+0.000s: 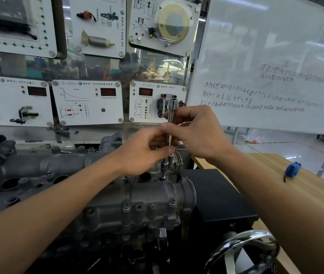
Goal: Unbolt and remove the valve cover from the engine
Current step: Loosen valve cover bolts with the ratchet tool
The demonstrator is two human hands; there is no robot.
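Grey metal makes up the engine [147, 204]. Its valve cover [66, 165] lies on top of it, from the left side to the middle of the view. A thin silver wrench [169, 133] stands straight up. Its dark socket [164, 167] is right above 1 bolt [163, 177] near the right end of the cover.

The left hand [145, 149] pinches the low part of the wrench with curled fingers and thumb. The right hand [198, 133] holds it higher up, with its fingers curled round the stem.

A blue tape measure [292, 170] lies on the wooden bench [305, 204] at the right. A whiteboard [266, 56] with writing stands behind.
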